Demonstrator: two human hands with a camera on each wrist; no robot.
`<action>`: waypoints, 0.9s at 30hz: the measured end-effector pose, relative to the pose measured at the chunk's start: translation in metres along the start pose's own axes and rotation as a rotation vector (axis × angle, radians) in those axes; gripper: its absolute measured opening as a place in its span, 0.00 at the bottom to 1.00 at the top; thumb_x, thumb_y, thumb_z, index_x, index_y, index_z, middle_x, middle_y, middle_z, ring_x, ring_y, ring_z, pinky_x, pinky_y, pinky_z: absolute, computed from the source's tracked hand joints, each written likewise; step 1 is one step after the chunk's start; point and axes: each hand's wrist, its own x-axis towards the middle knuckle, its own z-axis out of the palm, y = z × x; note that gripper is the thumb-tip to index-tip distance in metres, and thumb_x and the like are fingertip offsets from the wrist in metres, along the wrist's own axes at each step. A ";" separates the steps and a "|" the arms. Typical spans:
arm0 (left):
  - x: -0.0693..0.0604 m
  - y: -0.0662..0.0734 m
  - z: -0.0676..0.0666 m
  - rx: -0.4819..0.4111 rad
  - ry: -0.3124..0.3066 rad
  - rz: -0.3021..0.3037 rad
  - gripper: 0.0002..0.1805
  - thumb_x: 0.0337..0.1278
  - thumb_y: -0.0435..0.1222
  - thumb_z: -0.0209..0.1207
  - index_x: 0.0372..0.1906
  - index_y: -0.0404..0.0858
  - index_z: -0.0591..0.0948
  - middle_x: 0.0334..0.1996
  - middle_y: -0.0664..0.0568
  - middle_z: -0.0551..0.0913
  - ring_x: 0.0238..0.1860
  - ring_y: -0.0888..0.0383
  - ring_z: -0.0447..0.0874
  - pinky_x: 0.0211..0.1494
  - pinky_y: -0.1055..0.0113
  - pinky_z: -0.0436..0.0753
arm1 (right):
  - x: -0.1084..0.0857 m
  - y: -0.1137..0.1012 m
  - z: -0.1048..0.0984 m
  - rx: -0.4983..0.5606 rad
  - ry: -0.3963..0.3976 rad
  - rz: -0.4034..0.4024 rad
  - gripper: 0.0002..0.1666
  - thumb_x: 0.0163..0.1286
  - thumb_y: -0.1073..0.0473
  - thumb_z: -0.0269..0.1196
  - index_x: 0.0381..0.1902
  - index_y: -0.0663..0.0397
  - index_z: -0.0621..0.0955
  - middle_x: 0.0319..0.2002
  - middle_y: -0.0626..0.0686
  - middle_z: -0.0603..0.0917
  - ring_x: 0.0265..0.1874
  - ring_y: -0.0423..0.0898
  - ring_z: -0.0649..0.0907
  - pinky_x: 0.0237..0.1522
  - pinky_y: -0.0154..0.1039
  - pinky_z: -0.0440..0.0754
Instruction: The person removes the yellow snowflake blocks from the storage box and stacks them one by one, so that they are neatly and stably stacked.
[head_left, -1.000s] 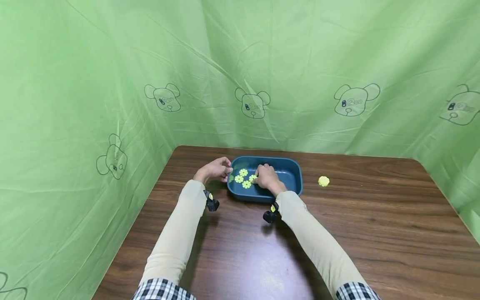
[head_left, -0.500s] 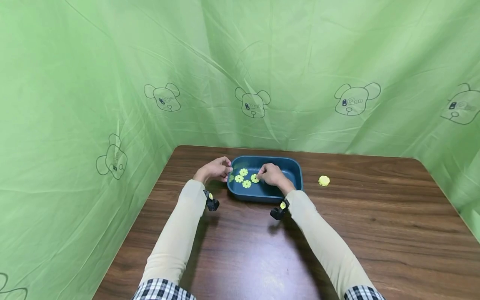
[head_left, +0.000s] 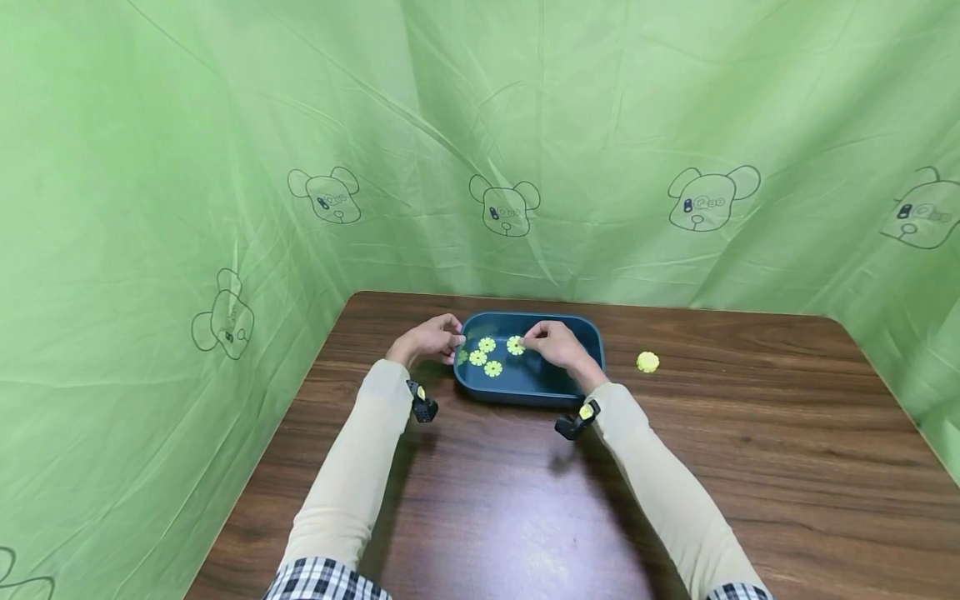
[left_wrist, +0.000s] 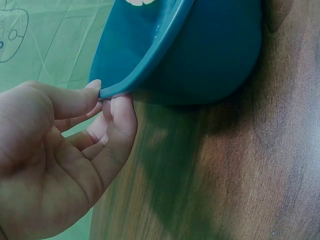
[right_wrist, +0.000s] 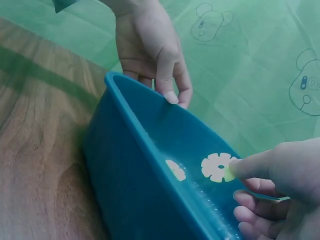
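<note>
At the basin's left end, my left hand pinches the rim between thumb and fingers, as the left wrist view shows closely. The basin is dark blue, oblong and open-topped. Over its inside, my right hand pinches a yellow flower-shaped disc with notched edges and a small centre hole. To the left of that hand, several similar yellow discs lie in the basin's left part. Part of one shows inside the basin in the left wrist view. The tips under the held disc are hidden.
Right of the basin, a yellow scalloped piece lies on the brown wooden table. A green curtain with bear-head drawings hangs behind and to the left. A small black device is strapped to each wrist.
My right hand has moved rightward and slightly away, carrying one yellow disc apart from the others. My left hand stays on the rim and the basin has not moved.
</note>
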 end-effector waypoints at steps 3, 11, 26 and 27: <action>0.001 0.000 0.000 0.003 0.001 -0.002 0.11 0.69 0.33 0.51 0.51 0.38 0.66 0.32 0.46 0.72 0.30 0.57 0.74 0.38 0.63 0.82 | -0.003 0.000 -0.004 -0.010 0.019 -0.005 0.12 0.65 0.51 0.64 0.36 0.54 0.82 0.39 0.52 0.80 0.38 0.47 0.75 0.38 0.36 0.72; 0.003 -0.002 0.000 0.011 -0.002 -0.007 0.11 0.70 0.34 0.51 0.52 0.38 0.66 0.35 0.46 0.72 0.31 0.56 0.74 0.37 0.64 0.82 | -0.012 -0.002 -0.015 -0.020 0.037 -0.026 0.12 0.64 0.51 0.65 0.36 0.54 0.82 0.37 0.51 0.80 0.36 0.47 0.75 0.37 0.37 0.72; -0.001 0.000 0.001 0.018 -0.009 0.000 0.11 0.69 0.33 0.51 0.51 0.38 0.65 0.33 0.46 0.72 0.30 0.56 0.75 0.38 0.63 0.82 | -0.028 0.001 -0.040 0.006 0.092 -0.044 0.15 0.66 0.50 0.64 0.40 0.56 0.81 0.42 0.55 0.80 0.39 0.49 0.75 0.40 0.38 0.73; -0.001 0.000 0.001 0.019 -0.009 0.001 0.11 0.69 0.33 0.51 0.51 0.37 0.65 0.33 0.46 0.72 0.30 0.56 0.75 0.38 0.63 0.82 | -0.029 0.002 -0.042 0.011 0.094 -0.043 0.15 0.66 0.50 0.64 0.40 0.56 0.81 0.42 0.55 0.80 0.39 0.49 0.75 0.40 0.38 0.73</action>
